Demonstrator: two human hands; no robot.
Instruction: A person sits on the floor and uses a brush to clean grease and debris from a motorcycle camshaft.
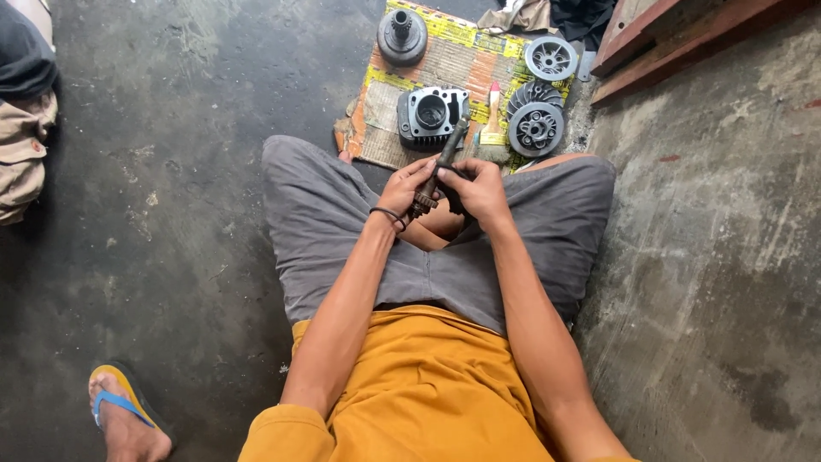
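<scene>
A person in grey shorts (342,231) and a mustard-yellow shirt (428,393) sits on a dark concrete floor (188,171), both hands meeting above the lap around a grimy metal shaft (443,162) with a toothed gear at its lower end. The left hand (409,186), a dark band at its wrist, is clenched around the gear end; the right hand (475,190) is closed on the shaft's middle, and the shaft's upper end tilts away from the body toward a woven mat (445,60). The shaft sits just in front of that mat, its tip overlapping the mat's near edge in view. On the mat lie a finned engine cylinder block (430,114) at the near edge, a round hub with a central spindle (402,36) at the far edge, a spoked round plate (552,58) at the far right, and a finned round pulley (535,124) at the near right, with a small paintbrush (493,115) between block and pulley. Well left of the mat, another person's foot in a yellow-and-blue sandal (124,411) rests on the floor.
</scene>
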